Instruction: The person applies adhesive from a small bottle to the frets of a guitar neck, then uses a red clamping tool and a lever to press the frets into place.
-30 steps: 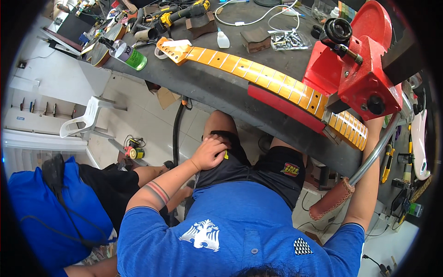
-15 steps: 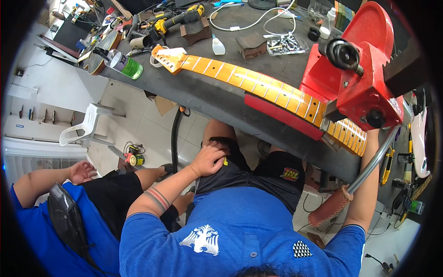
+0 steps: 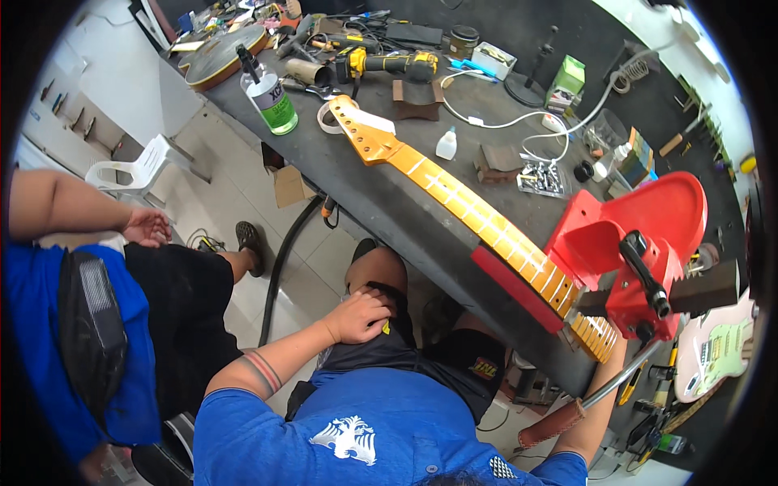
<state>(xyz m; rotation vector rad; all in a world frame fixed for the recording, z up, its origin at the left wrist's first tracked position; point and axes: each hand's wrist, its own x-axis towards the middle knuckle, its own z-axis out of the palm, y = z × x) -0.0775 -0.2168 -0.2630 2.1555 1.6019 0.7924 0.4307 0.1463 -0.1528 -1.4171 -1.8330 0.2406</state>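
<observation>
My left hand (image 3: 361,316) rests on my left thigh, over the dark shorts (image 3: 417,352), its fingers lying loosely bent and holding nothing I can see. My right forearm (image 3: 587,417) reaches up behind the lever and the near end of the neck, where my right hand is hidden. A maple guitar neck (image 3: 462,198) lies slanting along the bench edge, frets up. Beneath its middle is a red support block (image 3: 515,283). The heel end sits under a red cast-metal press (image 3: 636,235), whose lever has a brown leather-wrapped grip (image 3: 551,424).
On the dark bench (image 3: 324,162) stand a spray bottle (image 3: 271,97), a yellow-black power tool (image 3: 389,65), a small white bottle (image 3: 446,144) and a bag of metal parts (image 3: 541,176). A pale guitar body (image 3: 713,348) lies at right. Another person's hand (image 3: 148,227) is at left.
The view has turned, so the bench and press appear lower and more of the back shows. My left hand stays on my thigh. The other person appears nearer the left rim.
</observation>
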